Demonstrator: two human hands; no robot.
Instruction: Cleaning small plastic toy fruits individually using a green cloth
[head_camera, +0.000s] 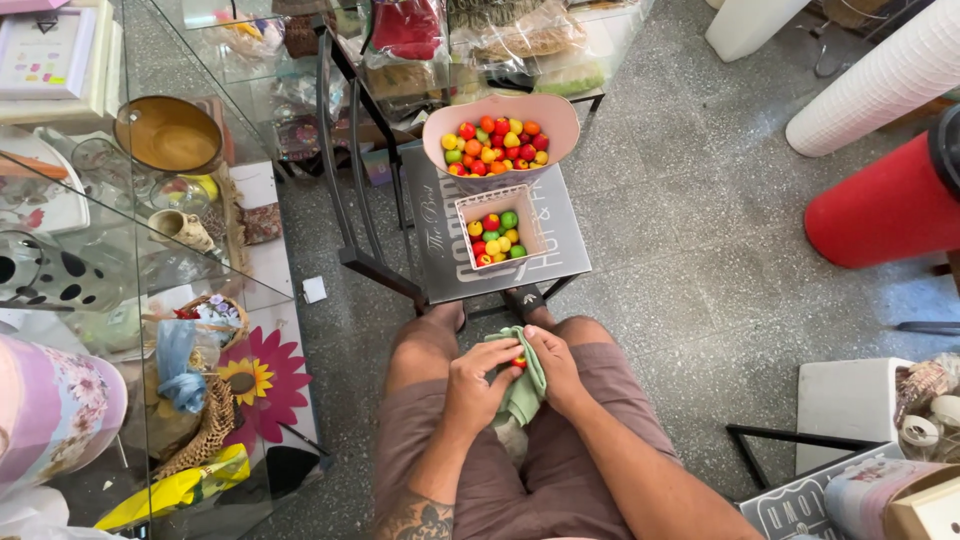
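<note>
Wiping a small red-yellow toy fruit (519, 361) in a pale green cloth (524, 385).
Left hand (478, 383) and right hand (553, 364) pinch it through the cloth; best rotated slowly, over the lap.

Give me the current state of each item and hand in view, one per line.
Left hand: closed on the green cloth, over the lap.
Right hand: wrapped around the cloth.
Green cloth: bunched between both hands.
Small fruit: pinched in the cloth.
Pink bowl: open, heaped with small fruits.
White square box: open, partly filled.
</note>
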